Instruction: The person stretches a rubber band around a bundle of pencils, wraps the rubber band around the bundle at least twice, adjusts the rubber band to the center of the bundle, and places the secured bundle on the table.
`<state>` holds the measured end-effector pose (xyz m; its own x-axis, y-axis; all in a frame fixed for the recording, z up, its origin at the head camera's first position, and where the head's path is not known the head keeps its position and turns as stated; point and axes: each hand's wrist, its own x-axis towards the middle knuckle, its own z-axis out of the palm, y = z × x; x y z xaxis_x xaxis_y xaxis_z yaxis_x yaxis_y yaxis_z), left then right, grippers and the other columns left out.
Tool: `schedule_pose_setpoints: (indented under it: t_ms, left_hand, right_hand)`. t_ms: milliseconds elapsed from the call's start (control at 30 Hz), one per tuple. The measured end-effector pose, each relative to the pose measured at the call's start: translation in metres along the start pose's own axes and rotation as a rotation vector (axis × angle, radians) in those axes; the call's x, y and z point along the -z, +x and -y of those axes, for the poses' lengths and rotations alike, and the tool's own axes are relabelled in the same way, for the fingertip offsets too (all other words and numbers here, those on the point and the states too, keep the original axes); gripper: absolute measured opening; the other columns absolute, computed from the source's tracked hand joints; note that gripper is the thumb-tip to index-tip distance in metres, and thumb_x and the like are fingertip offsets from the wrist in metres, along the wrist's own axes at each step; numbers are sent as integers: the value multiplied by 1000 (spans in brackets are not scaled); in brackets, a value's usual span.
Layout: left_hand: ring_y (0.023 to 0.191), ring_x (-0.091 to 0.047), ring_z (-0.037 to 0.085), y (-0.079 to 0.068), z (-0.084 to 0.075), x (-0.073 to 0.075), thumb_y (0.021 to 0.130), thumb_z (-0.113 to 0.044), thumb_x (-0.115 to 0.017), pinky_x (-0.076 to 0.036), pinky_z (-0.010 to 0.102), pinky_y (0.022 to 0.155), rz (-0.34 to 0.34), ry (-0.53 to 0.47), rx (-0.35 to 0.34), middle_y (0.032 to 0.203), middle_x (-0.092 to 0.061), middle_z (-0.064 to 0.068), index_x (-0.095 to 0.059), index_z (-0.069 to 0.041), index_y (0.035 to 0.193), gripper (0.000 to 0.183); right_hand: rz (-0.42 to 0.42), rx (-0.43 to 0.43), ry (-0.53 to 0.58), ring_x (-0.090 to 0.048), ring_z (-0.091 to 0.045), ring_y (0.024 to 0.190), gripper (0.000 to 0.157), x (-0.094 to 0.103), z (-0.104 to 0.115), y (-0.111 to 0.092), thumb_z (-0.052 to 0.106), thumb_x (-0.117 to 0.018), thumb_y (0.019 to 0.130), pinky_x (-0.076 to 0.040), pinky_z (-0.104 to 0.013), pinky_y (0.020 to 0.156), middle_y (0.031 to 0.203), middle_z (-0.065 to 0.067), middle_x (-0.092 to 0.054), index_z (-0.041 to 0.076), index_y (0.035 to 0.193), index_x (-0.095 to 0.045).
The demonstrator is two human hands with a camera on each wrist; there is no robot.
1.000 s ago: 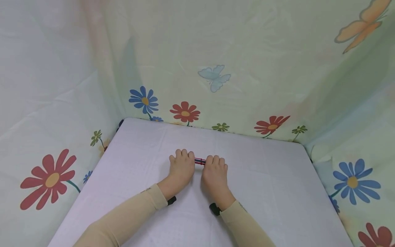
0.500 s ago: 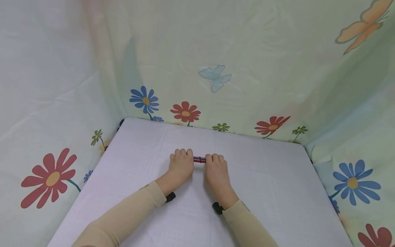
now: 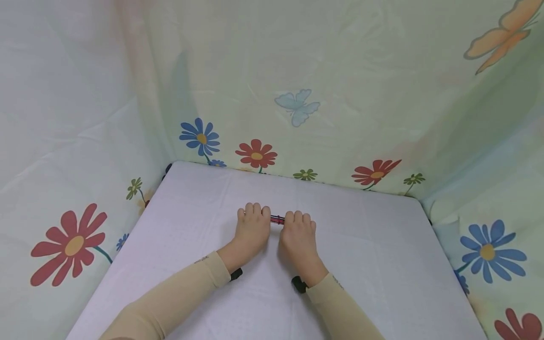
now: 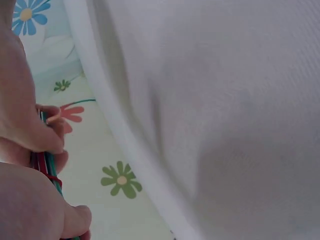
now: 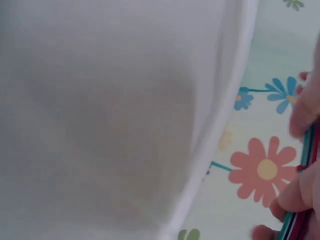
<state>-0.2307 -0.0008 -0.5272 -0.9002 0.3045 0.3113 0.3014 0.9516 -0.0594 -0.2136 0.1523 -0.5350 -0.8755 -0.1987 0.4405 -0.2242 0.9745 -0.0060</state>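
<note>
A bundle of slim striped sticks (image 3: 277, 220), probably pencils, spans the short gap between my hands above the white tabletop. My left hand (image 3: 251, 233) grips its left part and my right hand (image 3: 299, 243) its right part, with the fingers of both curled over it. Green, red and dark stripes show along the bundle (image 4: 51, 165) in the left wrist view. A thin red band (image 4: 54, 179) circles it between the hands. In the right wrist view the bundle (image 5: 291, 226) runs along the right edge, and the hands hide much of its length.
The table (image 3: 374, 264) has a white cloth cover. Pale curtain walls (image 3: 238, 61) printed with flowers and butterflies stand behind it and at both sides. On each wrist sits a small black device, such as the one (image 3: 299, 284) on the right.
My left hand has shifted slightly right since half a second ago, narrowing the gap between the hands. Different stripes of the bundle show there. Both hands keep their grip.
</note>
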Motion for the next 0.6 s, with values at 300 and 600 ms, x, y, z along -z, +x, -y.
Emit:
schedule_pose_setpoints:
  t_ms: [300, 600]
  left_hand:
    - [88, -47, 27, 3, 1, 13, 103, -22, -49, -40, 44, 71, 136, -77, 44, 90, -52, 10, -49, -9, 99, 14]
    - [91, -46, 26, 3, -1, 12, 104, -24, -50, -37, 42, 70, 117, -55, 31, 93, -51, 9, -51, -9, 100, 16]
  right_hand:
    - [-9, 6, 21, -50, -37, 96, 10, -1, 1, 2, 4, -54, 97, -42, -48, 76, 99, -15, -56, 3, 106, -56]
    - [31, -20, -27, -39, -30, 74, 18, 0, 5, 0, 9, -37, 104, -22, -36, 59, 82, -12, -46, 5, 90, -47]
